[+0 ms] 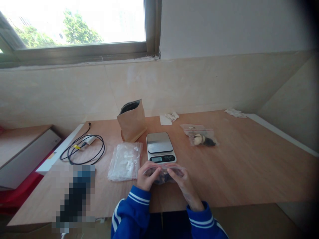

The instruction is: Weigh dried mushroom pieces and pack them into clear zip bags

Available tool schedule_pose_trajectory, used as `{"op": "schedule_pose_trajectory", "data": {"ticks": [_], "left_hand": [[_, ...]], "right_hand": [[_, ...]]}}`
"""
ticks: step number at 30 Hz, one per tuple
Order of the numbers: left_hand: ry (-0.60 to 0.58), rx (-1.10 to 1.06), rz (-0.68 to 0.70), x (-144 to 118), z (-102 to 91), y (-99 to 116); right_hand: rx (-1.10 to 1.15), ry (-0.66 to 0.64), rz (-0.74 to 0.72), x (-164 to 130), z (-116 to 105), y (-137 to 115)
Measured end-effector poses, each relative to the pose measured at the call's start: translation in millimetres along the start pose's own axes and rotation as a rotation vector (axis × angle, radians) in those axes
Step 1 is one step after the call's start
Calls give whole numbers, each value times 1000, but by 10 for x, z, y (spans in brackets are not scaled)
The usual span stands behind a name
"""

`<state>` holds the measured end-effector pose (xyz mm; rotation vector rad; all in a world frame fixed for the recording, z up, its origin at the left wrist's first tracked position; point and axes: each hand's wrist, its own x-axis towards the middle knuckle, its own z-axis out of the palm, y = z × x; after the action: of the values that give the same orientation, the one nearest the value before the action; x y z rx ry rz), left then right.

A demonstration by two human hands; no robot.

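Note:
Close to the table's front edge, my left hand [149, 175] and my right hand [179, 176] pinch the upper edge of a clear zip bag [163, 178] between thumbs and fingers. Dark contents show through the plastic, too blurred to name. Just beyond the bag stands a digital kitchen scale [159, 146] with a bare steel plate and a small display. To the left of the scale lies a stack of clear zip bags [125, 161]. Behind that stack an open brown paper pouch [132, 121] stands upright.
A filled zip bag [202, 139] with pale and dark pieces lies right of the scale. Crumpled tissue [171, 116] sits at the back edge, another tissue [235, 113] at the far right. A coiled black cable [99, 156] and a pixelated dark object [76, 196] occupy the left side.

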<state>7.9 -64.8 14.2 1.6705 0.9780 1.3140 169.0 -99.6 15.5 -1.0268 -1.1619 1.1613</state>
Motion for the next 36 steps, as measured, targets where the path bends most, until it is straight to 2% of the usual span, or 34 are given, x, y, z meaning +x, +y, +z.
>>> {"op": "schedule_pose_trajectory", "data": {"ticks": [5,11,15,17,23,29,36], "left_hand": [[-16,-4,36,-4,-11,-17],[-36,-13,79,-19,-9,-14],[-52,-1,90,-19,9,-20],[-31,-15,64,-18,15,-22],[25,-18,-8,-27,16,7],[59,-47,-37,-31,42,-1],[83,-70,-194,-38,36,-50]], "right_hand": [[44,-32,-39,13,12,42],[-61,58,-105,5,50,106],[-105,203,-142,-1,129,106],[-107,234,-142,1,181,77],[-89,174,-113,8,258,-4],[-56,225,-95,-6,237,79],[-10,246,-24,-51,194,70]]}}
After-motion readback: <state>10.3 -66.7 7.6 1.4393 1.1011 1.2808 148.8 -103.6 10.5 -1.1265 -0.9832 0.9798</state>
